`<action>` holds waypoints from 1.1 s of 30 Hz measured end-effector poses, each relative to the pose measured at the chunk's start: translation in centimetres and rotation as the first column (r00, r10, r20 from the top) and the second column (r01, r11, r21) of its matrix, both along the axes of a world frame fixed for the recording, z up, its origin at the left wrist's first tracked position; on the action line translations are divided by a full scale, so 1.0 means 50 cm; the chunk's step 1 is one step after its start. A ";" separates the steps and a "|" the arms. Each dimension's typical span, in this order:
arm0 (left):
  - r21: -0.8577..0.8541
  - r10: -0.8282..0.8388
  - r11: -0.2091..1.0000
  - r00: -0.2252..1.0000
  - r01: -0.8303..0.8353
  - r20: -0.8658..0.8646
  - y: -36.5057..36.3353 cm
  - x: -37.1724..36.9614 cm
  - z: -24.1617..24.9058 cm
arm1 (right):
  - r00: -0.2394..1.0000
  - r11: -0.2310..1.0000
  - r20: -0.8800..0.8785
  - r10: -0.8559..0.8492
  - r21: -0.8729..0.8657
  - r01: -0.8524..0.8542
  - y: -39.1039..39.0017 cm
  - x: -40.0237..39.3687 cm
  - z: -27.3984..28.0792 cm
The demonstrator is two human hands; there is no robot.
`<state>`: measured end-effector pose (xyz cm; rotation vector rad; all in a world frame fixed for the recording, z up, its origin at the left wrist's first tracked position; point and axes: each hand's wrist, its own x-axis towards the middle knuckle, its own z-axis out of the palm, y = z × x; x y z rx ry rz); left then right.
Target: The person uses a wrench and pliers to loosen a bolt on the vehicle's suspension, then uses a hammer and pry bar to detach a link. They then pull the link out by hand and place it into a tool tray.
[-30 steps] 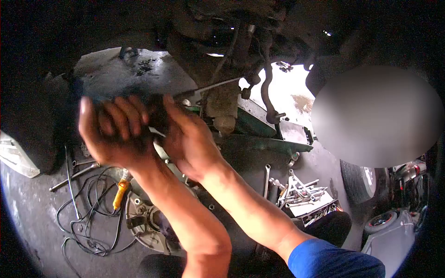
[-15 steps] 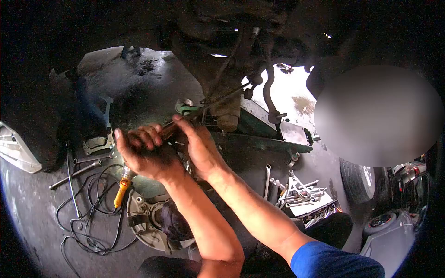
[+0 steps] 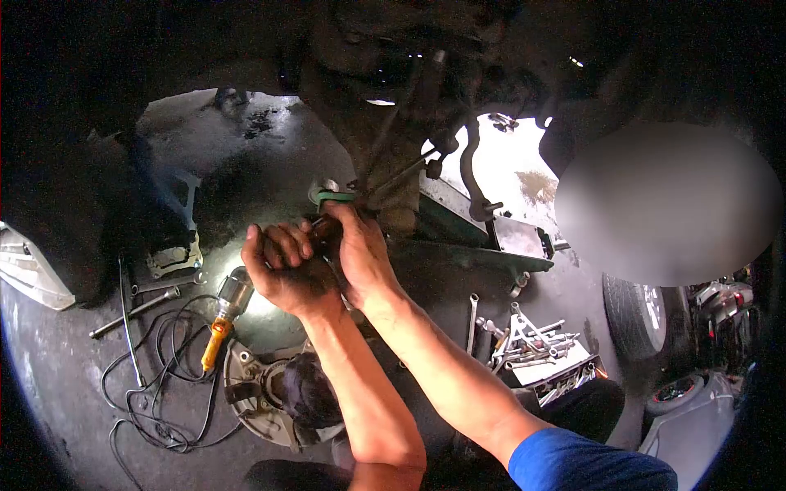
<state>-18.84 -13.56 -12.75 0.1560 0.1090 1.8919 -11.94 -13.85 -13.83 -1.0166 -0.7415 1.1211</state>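
Your right hand point(image 3: 365, 252) gripped the dark rod point(image 3: 404, 174) at its near end, below the joint point(image 3: 444, 142), seemingly to steady it; your left hand point(image 3: 286, 268) was curled alongside (whether grasping, I couldn't tell). The lamp point(image 3: 216, 337) lay nearby, presumably for light.

Taking the work lamp point(image 3: 219, 331) as my mark, I lose the near end of the thin bar point(image 3: 401, 176), up and to the lamp's right, inside the left grip point(image 3: 286, 266) and right grip point(image 3: 360, 254). Above the lamp, darkness swallows most of the vehicle's underside point(image 3: 409, 33). To its lower right, the left forearm point(image 3: 372, 401) covers part of a round metal plate point(image 3: 252, 405) and leaves by the bottom edge. Far right of the lamp, a grey oval blur point(image 3: 667, 204) masks what lies behind it.
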 end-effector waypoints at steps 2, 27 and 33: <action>-0.124 0.083 0.989 0.996 -0.086 -0.029 -0.043 0.023 -0.006 | 0.993 0.989 0.110 -0.037 -0.137 0.052 -0.051 0.018 0.007; 0.032 0.059 0.998 0.994 -0.062 0.089 0.048 -0.147 -0.149 | 0.905 0.946 0.297 0.304 -0.205 -0.250 -0.030 -0.024 -0.070; 0.278 0.059 0.959 0.998 -0.057 0.002 -0.014 -0.249 -0.075 | 0.758 0.856 0.398 0.516 -0.209 -0.473 -0.180 0.053 -0.063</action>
